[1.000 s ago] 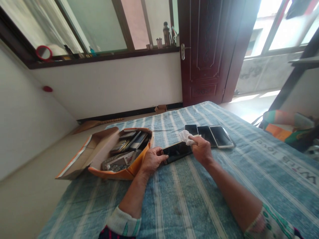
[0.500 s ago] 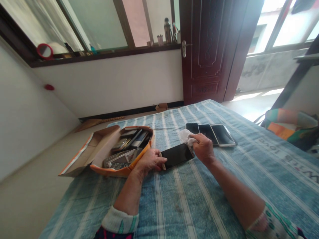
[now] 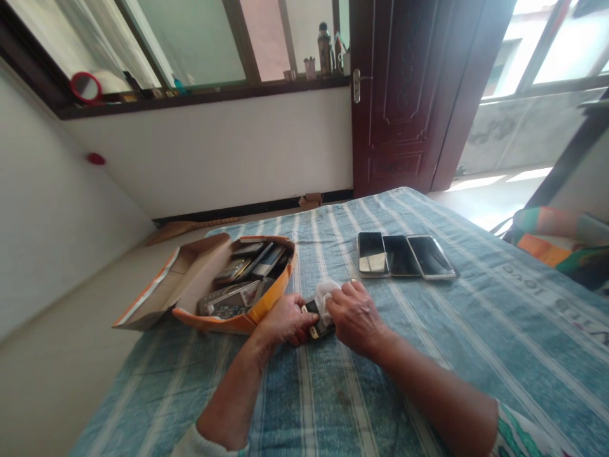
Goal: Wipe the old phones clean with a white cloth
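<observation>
My left hand (image 3: 287, 319) is closed on the near left end of a dark-screened smartphone (image 3: 320, 327), its thumb over the front edge. In my right hand (image 3: 358, 317) a crumpled white cloth (image 3: 326, 297) is bunched and lies against the phone's screen. Most of the phone is hidden under the cloth and the right hand. Left of my left hand stands an open orange cardboard box (image 3: 273, 298) with several old phones (image 3: 238, 273) inside. Beyond my right hand, three smartphones (image 3: 402, 257) lie side by side, screens up.
A blue and white striped bedspread (image 3: 380, 393) lies under everything. The box's lid (image 3: 166, 285) is folded out to the left. At the back are a dark red door (image 3: 399, 95) and a window ledge with a thermos (image 3: 325, 51). A colourful bag (image 3: 556, 241) sits at the right.
My right hand with the cloth has moved left and nearer, from the phone's far right end onto its screen. The leftmost of the three lying phones is now uncovered. The view has shifted slightly.
</observation>
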Action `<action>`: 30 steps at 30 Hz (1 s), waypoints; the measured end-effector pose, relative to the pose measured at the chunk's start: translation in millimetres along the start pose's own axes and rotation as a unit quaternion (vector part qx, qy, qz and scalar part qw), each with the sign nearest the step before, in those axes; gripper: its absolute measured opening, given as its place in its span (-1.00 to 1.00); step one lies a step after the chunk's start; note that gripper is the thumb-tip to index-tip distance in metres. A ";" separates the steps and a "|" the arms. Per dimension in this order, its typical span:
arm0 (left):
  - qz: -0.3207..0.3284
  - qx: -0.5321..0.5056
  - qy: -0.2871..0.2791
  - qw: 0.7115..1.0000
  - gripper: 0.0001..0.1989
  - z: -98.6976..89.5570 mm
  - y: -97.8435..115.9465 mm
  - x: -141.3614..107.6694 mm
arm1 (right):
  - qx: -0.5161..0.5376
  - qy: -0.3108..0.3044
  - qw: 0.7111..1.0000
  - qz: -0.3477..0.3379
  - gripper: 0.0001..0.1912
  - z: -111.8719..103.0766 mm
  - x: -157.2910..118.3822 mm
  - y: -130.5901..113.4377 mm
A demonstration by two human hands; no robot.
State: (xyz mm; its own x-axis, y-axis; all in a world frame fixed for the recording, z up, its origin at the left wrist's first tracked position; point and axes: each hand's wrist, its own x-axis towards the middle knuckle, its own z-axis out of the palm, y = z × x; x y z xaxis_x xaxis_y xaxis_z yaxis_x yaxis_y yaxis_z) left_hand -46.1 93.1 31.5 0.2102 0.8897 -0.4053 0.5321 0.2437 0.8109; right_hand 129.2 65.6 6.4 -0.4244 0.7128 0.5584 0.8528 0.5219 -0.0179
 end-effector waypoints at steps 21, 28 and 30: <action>0.257 0.221 0.102 0.935 -0.25 18.4 -13.9 -22.3 | -0.002 -0.095 0.994 0.060 -0.75 -1.9 -10.4 10.5; 0.240 0.136 0.131 0.952 -0.08 21.0 -28.7 -21.9 | -0.045 -0.030 0.992 0.110 -0.72 11.0 -29.3 12.9; 0.242 0.135 0.129 0.952 -0.04 21.7 -29.8 -19.8 | -0.021 -0.022 0.995 0.091 -0.70 13.5 -30.5 4.6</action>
State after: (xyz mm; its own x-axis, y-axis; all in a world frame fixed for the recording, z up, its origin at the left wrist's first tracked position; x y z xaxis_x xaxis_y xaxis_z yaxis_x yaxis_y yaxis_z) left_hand -48.3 59.9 6.2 0.2940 0.9465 0.1331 0.6235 -0.2955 0.7239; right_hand 142.0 52.5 -21.9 -0.2744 0.8134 0.5129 0.9282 0.3634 -0.0798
